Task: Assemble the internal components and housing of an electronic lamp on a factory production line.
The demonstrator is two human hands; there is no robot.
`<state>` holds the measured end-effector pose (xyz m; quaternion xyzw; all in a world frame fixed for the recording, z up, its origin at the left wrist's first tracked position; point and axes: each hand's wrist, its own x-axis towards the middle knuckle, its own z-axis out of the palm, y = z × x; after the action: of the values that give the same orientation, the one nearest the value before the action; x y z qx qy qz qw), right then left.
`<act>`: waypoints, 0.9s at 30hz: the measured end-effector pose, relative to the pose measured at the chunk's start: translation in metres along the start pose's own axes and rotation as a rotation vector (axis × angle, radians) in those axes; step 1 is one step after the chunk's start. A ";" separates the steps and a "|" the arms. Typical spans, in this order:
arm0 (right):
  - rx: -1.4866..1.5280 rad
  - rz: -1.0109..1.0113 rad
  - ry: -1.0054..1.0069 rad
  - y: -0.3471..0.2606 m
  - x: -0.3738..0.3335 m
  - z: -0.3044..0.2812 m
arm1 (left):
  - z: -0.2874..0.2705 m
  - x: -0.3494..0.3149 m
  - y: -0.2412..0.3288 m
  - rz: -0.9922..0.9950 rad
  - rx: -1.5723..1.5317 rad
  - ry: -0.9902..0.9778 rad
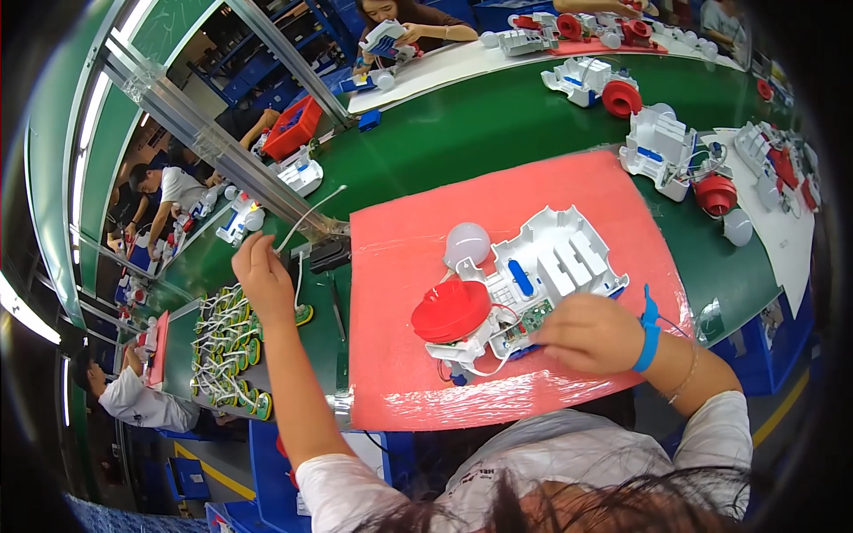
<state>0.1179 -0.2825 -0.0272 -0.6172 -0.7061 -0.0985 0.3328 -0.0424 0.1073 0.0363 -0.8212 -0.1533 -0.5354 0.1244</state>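
My left hand [264, 277] is raised at the left, its fingers pinched on a thin white cable [306, 216] that arcs up and to the right. Below it lie several green-and-yellow round parts [233, 351] with white leads. My right hand [591, 333] has its fingers bent together at the edge of a small green circuit board [536, 315]; what they grip, if anything, is hidden. That board sits in an open white plastic housing [569, 253] with a blue strip. Joined to the housing by wires are a red funnel-shaped part [451, 311] and a white globe [468, 244].
A pink padded mat [400, 391] lies beneath the housing on the green bench [426, 142]. A metal post [222, 142] rises at the left. More white housings [659, 149] with red parts stand at the right and far side. A co-worker [418, 31] handles a white part opposite.
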 end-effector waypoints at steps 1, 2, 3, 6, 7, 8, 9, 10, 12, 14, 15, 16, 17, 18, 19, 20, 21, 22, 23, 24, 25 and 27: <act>0.043 0.051 0.047 -0.001 0.005 -0.011 | -0.010 0.009 0.017 0.089 -0.025 -0.012; 0.038 0.098 0.060 -0.001 0.012 -0.023 | -0.021 0.019 0.040 0.164 -0.048 -0.042; -0.023 0.143 0.121 0.000 0.022 -0.030 | -0.029 0.029 0.065 0.243 -0.081 -0.074; -0.179 0.304 0.187 0.005 0.057 -0.036 | -0.043 0.039 0.121 0.386 -0.128 -0.063; -0.217 0.324 0.167 0.010 0.064 -0.034 | -0.047 0.041 0.136 0.447 -0.158 -0.038; -0.254 0.346 0.143 0.017 0.069 -0.030 | -0.050 0.039 0.149 0.429 -0.222 -0.081; -0.239 0.345 0.114 0.026 0.071 -0.025 | -0.048 0.039 0.160 0.451 -0.275 -0.073; -0.243 0.353 0.104 0.034 0.069 -0.022 | -0.050 0.039 0.169 0.468 -0.321 -0.066; -0.249 0.256 0.063 0.049 0.061 -0.017 | -0.045 0.041 0.186 0.520 -0.394 -0.031; -0.236 0.260 0.015 0.051 0.055 -0.019 | -0.041 0.041 0.199 0.561 -0.448 0.001; -0.234 0.251 -0.011 0.053 0.055 -0.021 | -0.038 0.042 0.204 0.551 -0.455 -0.008; -0.228 0.259 -0.022 0.053 0.055 -0.022 | -0.036 0.041 0.209 0.555 -0.508 -0.001; -0.156 0.290 -0.098 0.052 0.056 -0.023 | -0.035 0.040 0.213 0.560 -0.561 0.007; -0.088 0.325 -0.172 0.052 0.057 -0.024 | -0.033 0.039 0.218 0.550 -0.592 0.017; -0.086 0.335 -0.177 0.052 0.059 -0.023 | -0.031 0.038 0.222 0.545 -0.602 0.011; -0.122 0.314 -0.229 0.051 0.061 -0.022 | -0.031 0.037 0.226 0.499 -0.658 0.001; -0.155 0.282 -0.281 0.050 0.063 -0.021 | -0.033 0.036 0.228 0.450 -0.702 -0.009; -0.152 0.281 -0.286 0.047 0.062 -0.017 | -0.034 0.036 0.230 0.444 -0.702 -0.012; -0.149 0.252 -0.324 0.044 0.061 -0.011 | -0.034 0.035 0.232 0.429 -0.731 -0.016; -0.152 0.225 -0.362 0.042 0.058 -0.009 | -0.035 0.034 0.235 0.412 -0.764 -0.016; -0.158 0.264 -0.386 0.046 0.054 -0.005 | -0.037 0.033 0.238 0.399 -0.756 -0.128; -0.243 0.236 -0.430 0.053 0.049 0.003 | -0.026 0.026 0.237 0.383 -0.802 -0.165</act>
<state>0.1662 -0.2302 -0.0150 -0.7373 -0.6668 -0.0098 0.1079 0.0363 -0.1176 0.0610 -0.8579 0.2116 -0.4527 -0.1193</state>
